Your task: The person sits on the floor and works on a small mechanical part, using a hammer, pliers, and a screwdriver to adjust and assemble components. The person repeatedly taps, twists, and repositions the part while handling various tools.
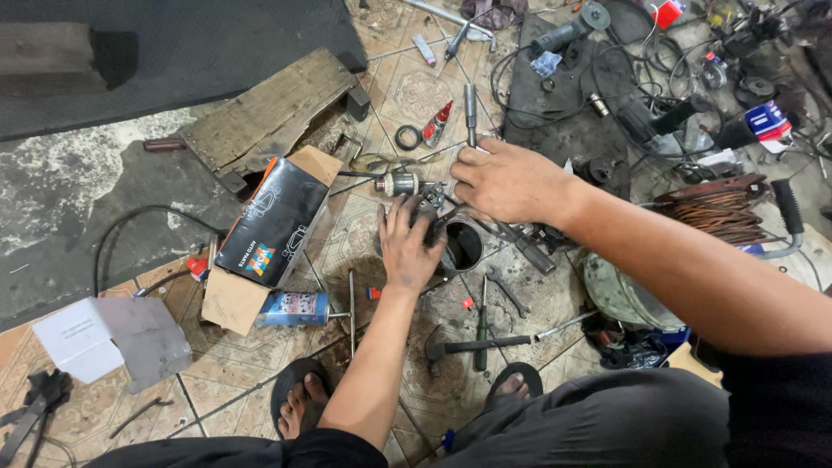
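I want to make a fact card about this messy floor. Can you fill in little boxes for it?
Place: tiled floor strewn with tools
Left hand: grips a dark metal cylinder housing
Right hand: holds a metal rod
Nearby: hammer, black carton, spray can
Feet: in sandals

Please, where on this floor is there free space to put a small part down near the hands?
Bare tile shows below the grey folded sheet, toward the sandalled foot. Another bare patch lies between the black carton and the left hand. Around the right hand it is crowded; the black mat is cluttered too.
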A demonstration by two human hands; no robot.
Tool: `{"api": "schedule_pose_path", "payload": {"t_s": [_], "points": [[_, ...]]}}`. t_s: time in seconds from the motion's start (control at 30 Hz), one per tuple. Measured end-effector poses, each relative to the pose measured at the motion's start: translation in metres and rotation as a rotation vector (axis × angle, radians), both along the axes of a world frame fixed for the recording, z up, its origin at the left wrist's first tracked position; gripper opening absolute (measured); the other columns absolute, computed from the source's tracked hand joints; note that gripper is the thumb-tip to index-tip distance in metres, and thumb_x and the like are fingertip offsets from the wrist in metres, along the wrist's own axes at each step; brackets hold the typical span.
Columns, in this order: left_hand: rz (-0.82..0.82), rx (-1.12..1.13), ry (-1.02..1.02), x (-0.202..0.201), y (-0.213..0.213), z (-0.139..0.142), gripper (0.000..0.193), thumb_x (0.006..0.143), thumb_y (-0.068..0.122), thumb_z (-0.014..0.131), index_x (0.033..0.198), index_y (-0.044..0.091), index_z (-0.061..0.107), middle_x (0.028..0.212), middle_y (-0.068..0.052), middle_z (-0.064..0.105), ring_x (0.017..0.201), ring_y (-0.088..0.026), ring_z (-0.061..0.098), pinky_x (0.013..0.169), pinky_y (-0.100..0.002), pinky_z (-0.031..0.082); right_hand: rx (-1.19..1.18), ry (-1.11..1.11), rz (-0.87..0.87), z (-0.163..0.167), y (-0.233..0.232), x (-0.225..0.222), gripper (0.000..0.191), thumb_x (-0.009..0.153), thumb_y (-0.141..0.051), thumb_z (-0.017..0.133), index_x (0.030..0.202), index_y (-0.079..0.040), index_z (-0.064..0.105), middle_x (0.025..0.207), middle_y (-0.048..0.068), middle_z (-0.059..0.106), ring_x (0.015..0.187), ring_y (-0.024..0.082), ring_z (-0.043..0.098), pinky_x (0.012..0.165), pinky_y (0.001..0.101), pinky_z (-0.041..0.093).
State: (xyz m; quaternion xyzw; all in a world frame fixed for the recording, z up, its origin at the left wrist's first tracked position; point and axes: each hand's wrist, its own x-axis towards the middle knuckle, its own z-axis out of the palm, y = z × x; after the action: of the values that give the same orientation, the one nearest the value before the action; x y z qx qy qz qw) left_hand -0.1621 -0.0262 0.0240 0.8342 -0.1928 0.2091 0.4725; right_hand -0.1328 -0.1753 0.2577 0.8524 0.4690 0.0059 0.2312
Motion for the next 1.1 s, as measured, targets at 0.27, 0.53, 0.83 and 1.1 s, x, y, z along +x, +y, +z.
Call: {"api": "schedule_pose_path", "payload": {"t_s": [0.27, 0.53, 0.83, 1.1], "points": [[0.014, -0.064, -0.025, 0.002, 0.001, 0.001, 0.049, 0.076, 0.023, 0.088, 0.118, 0.011, 0.066, 0.143, -0.019, 0.054, 0.138, -0.043, 0.048, 0.119, -0.052, 0.040, -0.075, -0.002, 0.277, -0.004, -0.011, 0.020, 0.020, 0.081, -0.028, 0.061, 0.093, -0.016, 0.073, 0.118, 0.001, 0.064, 0.126, 0.019, 0.054, 0.113, 0.0418, 0.037], [0.033, -0.186, 0.098, 0.015, 0.010, -0.005, 0.120, 0.050, 0.032, 0.099, 0.145, -0.008, 0.036, 0.144, -0.034, 0.045, 0.134, -0.052, 0.043, 0.112, -0.059, 0.036, 0.004, -0.106, 0.514, -0.018, -0.014, 0.031, 0.023, 0.075, -0.033, 0.063, 0.090, -0.021, 0.075, 0.131, -0.002, 0.064, 0.136, 0.016, 0.050, 0.117, 0.0440, 0.032], [0.045, -0.287, 0.255, 0.015, 0.003, -0.014, 0.089, 0.056, 0.022, 0.097, 0.131, 0.003, 0.053, 0.118, -0.019, 0.066, 0.108, -0.040, 0.067, 0.092, -0.045, 0.056, 0.193, -0.051, -0.063, -0.038, -0.001, 0.010, 0.041, 0.092, -0.046, 0.063, 0.069, -0.014, 0.072, 0.092, 0.000, 0.063, 0.098, 0.021, 0.056, 0.079, 0.0399, 0.042], [0.124, -0.270, 0.194, 0.012, 0.000, -0.022, 0.079, 0.069, 0.023, 0.096, 0.133, 0.005, 0.053, 0.119, -0.018, 0.067, 0.110, -0.041, 0.066, 0.095, -0.046, 0.055, 0.208, -0.174, -0.757, -0.049, 0.034, -0.015, 0.049, 0.099, -0.039, 0.060, 0.059, -0.012, 0.071, 0.069, 0.007, 0.069, 0.083, 0.030, 0.065, 0.068, 0.0471, 0.044]]}}
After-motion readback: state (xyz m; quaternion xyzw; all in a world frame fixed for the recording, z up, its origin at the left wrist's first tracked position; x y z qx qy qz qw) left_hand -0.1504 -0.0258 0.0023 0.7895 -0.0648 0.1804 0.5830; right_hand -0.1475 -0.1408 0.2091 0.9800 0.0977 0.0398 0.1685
